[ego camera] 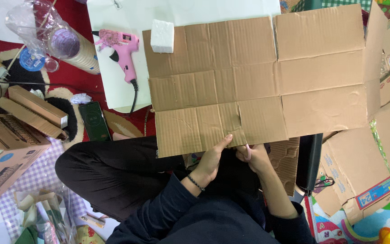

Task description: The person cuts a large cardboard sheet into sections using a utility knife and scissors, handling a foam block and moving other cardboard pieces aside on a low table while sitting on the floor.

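A large flattened brown cardboard sheet (258, 77) lies across my lap and the white board beyond. My left hand (214, 159) grips its near edge, thumb on top of the sheet. My right hand (253, 156) is just to the right, below the same edge, closed on pink-handled scissors (248, 151) whose blades are hidden under the cardboard. A short cut runs up into the sheet above my hands. A white foam block (162, 36) rests on the sheet's far left corner.
A pink glue gun (123, 52) lies on the white board (118, 86) at left. Farther left are a plastic bag of tape rolls (62, 43), a dark phone (94, 121) and cardboard boxes (5, 149). More flattened boxes (366, 167) lie at right.
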